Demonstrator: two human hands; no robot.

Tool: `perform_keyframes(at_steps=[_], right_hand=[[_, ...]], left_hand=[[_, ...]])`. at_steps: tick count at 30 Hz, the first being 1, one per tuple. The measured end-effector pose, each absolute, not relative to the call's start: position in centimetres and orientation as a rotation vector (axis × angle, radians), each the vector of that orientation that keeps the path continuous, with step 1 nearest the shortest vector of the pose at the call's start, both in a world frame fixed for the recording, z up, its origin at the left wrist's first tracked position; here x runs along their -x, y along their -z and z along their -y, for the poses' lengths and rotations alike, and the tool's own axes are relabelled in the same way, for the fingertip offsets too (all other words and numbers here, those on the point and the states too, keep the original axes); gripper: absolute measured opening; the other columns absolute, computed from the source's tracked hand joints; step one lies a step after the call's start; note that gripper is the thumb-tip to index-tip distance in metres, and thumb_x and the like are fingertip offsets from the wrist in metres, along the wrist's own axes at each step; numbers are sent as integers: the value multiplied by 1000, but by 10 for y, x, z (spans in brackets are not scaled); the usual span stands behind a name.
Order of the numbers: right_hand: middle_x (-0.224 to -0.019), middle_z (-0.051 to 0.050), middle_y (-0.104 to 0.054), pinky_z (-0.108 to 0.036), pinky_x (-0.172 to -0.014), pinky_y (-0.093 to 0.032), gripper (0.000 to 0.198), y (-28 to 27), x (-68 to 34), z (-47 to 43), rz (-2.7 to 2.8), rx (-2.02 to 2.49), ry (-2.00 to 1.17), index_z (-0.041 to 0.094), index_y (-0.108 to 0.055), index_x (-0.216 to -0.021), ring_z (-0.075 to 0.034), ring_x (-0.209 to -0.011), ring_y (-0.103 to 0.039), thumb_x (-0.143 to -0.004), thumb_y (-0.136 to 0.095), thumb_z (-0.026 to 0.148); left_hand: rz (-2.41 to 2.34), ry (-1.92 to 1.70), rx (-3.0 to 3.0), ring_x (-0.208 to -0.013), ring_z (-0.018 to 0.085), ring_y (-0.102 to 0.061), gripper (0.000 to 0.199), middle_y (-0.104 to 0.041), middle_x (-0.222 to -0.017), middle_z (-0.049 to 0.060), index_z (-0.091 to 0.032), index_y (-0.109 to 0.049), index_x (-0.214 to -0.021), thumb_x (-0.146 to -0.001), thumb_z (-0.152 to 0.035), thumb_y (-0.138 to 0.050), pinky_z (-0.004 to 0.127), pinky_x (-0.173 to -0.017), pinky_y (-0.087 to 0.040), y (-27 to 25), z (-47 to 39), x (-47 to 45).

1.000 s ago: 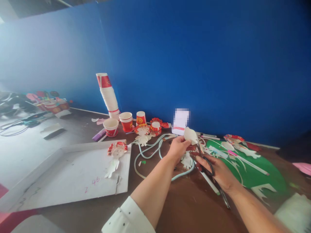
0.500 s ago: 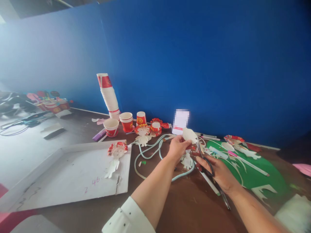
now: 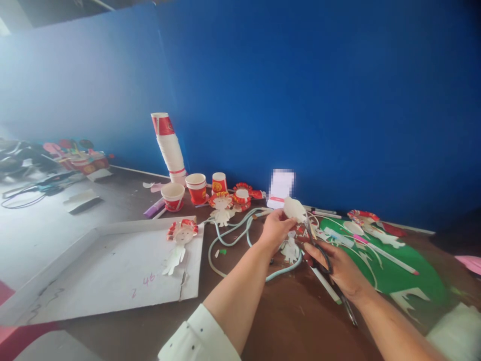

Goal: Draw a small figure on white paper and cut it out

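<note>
Pinching a white paper cutout between thumb and fingertips, the left hand held it just above the brown table, while the right hand stayed closed through the handles of the scissors, whose blades met the paper's lower edge. Compared with a second ago, hands and paper had barely shifted, so the cut looked to be creeping along rather than finished. Around them lay a pale green cord, paper dolls on a white board, red paper cups, a tall cup stack and green card.
</note>
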State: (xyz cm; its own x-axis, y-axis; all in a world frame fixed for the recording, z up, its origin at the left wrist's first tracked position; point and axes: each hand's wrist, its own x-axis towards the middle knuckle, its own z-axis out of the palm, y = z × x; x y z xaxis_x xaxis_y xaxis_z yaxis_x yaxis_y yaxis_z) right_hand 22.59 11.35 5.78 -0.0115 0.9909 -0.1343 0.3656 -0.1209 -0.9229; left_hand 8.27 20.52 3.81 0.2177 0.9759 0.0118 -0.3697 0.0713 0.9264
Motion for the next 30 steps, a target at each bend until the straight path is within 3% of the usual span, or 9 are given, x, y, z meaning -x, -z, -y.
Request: perform_keyframes(at_steps=[3, 7, 13, 30], right_hand=[[-69, 0, -66, -27, -56, -44, 46, -58, -226, -114, 1478, 1579, -1134, 24, -73, -106, -18, -62, -58, -80, -61, 60], [-69, 0, -66, -26, -56, -44, 42, -57, -227, -114, 1501, 1583, -1134, 25, -74, -98, -17, -61, -58, -80, -61, 61], [-69, 1, -64, -26, -57, -43, 45, -54, -228, -115, 1462, 1571, -1142, 26, -72, -110, -16, -63, -57, -80, -64, 59], [-65, 1, -66, -24, -53, -43, 46, -50, -231, -117, 1504, 1594, -1036, 26, -75, -112, -16, -59, -57, -79, -65, 57]], left_hand=[[-758, -1181, -1000, -64, 13, -62, 19, -66, -77, 3, -15, -64, -85, -70, -23, -72, 25, -63, -50, -38, -205, -83], [-742, -1180, -1003, -61, 11, -59, 20, -64, -76, 3, -14, -63, -84, -69, -24, -73, 23, -59, -48, -39, -205, -83], [-734, -1162, -965, -62, 10, -58, 23, -63, -76, 2, -14, -61, -83, -68, -23, -76, 21, -58, -46, -42, -204, -82], [-721, -1128, -967, -58, 9, -57, 21, -63, -73, 2, -13, -63, -85, -68, -19, -73, 22, -57, -45, -45, -204, -81]])
